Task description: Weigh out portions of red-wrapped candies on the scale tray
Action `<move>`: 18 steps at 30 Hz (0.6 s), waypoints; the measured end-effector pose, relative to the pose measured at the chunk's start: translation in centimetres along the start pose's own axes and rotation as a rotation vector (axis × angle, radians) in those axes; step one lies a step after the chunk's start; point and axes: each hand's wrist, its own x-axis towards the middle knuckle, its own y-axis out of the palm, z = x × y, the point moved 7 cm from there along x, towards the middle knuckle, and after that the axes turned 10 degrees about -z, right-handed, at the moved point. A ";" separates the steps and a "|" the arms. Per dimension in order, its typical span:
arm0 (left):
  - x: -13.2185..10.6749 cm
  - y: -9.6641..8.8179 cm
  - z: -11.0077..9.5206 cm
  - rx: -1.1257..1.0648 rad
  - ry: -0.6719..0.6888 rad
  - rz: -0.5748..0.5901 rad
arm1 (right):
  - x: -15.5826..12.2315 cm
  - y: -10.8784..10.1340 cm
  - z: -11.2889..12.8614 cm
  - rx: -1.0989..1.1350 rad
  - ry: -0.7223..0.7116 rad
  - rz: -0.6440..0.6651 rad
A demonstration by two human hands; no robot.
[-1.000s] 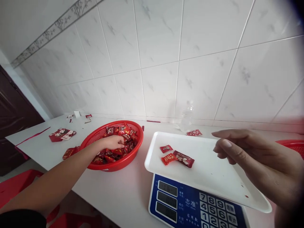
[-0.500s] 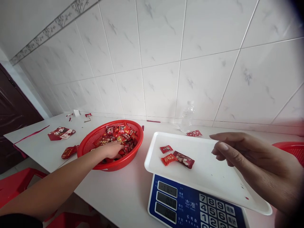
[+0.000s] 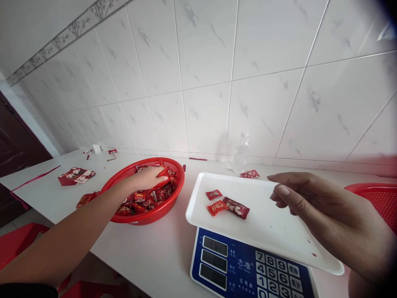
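Note:
My left hand (image 3: 147, 179) reaches into a red plastic basket (image 3: 181, 182) full of wrapped candies (image 3: 141, 196). Its thumb and fingers close around a red-wrapped candy (image 3: 163, 177) near the basket's far side. Over the right part of a white weighing tray (image 3: 263, 231) hovers my right hand (image 3: 297, 198), with nothing visible in it and a gap between thumb and forefinger. On the tray lie a small dark red candy (image 3: 214, 194), a bright red one (image 3: 217, 207) and a longer maroon bar (image 3: 236, 207). The tray sits on a blue digital scale (image 3: 242, 269).
A clear plastic bottle (image 3: 241, 153) and a red patterned packet (image 3: 249, 174) stand behind the tray. Another red basket (image 3: 372, 198) is at the right edge. Red packets (image 3: 87, 200) and cards (image 3: 76, 176) lie left of the first basket, with red stools (image 3: 23, 240) below.
My left hand has shifted toward the far side of the basket and now grips a red-wrapped candy there. The right hand keeps its pose over the tray. The view has turned slightly right.

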 end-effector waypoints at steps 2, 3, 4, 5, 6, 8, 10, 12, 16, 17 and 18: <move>0.0 -0.1 -1.4 -0.004 0.017 -0.022 | -0.1 0.0 0.1 0.012 0.003 0.010; 0.1 0.0 -2.2 -0.009 0.032 -0.034 | -0.2 0.0 0.0 0.018 0.005 0.011; 0.1 0.2 -2.9 -0.030 0.049 -0.050 | -0.3 0.0 0.0 0.020 0.003 0.021; 0.1 0.5 -3.8 -0.074 0.073 -0.065 | -0.4 0.0 0.0 0.020 -0.002 0.029; 0.2 0.9 -4.7 -0.146 0.101 -0.074 | -0.4 0.1 0.0 0.020 -0.007 0.042; 0.3 1.9 -6.6 -0.362 0.160 -0.056 | -0.5 0.2 0.0 0.027 -0.014 0.060; 0.5 3.2 -8.4 -0.570 0.181 -0.007 | -0.4 0.3 0.1 0.039 -0.023 0.068; 0.7 4.8 -10.0 -0.663 0.166 0.050 | -0.4 0.4 0.2 0.047 -0.035 0.077; 0.4 8.2 -12.8 -0.490 0.272 0.091 | -0.5 0.5 0.2 0.050 -0.046 0.091; 0.1 9.1 -13.5 -0.421 0.324 0.096 | -0.4 0.5 0.2 0.050 -0.045 0.092; -0.3 10.0 -14.1 -0.356 0.369 0.113 | -0.4 0.5 0.2 0.051 -0.044 0.092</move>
